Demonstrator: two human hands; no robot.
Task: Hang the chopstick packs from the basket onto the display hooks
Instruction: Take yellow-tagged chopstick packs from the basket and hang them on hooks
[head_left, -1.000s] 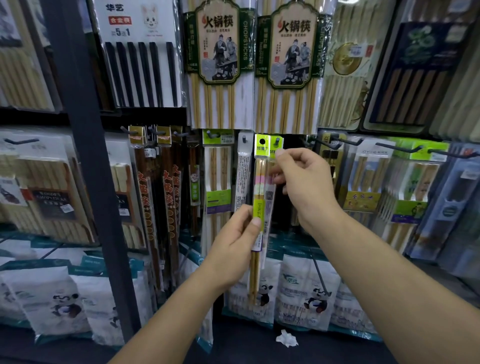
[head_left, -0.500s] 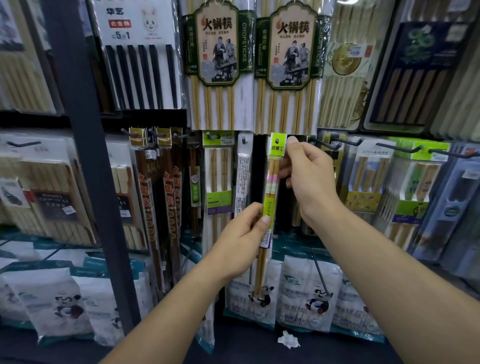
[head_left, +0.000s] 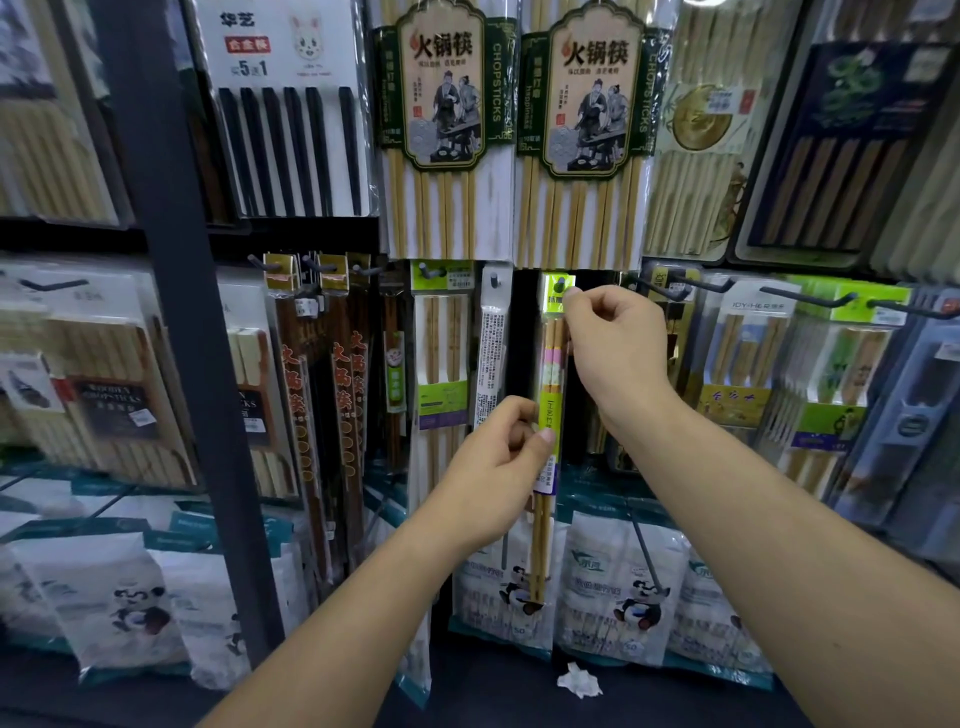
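You have raised the chopstick pack (head_left: 550, 415) to the hook (head_left: 560, 285); left hand (head_left: 493, 467) pinches its middle, right hand (head_left: 613, 348) its header. It looks nearly hung.

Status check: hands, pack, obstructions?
On chopstick pack: right hand pinches header, left hand grips middle. Pack upright; hooked unclear. Neighbouring white pack close beside.

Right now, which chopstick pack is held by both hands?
The narrow pack with the yellow-green label: the left hand pinches its middle, the right hand pinches its top. Neighbouring packs hang untouched.
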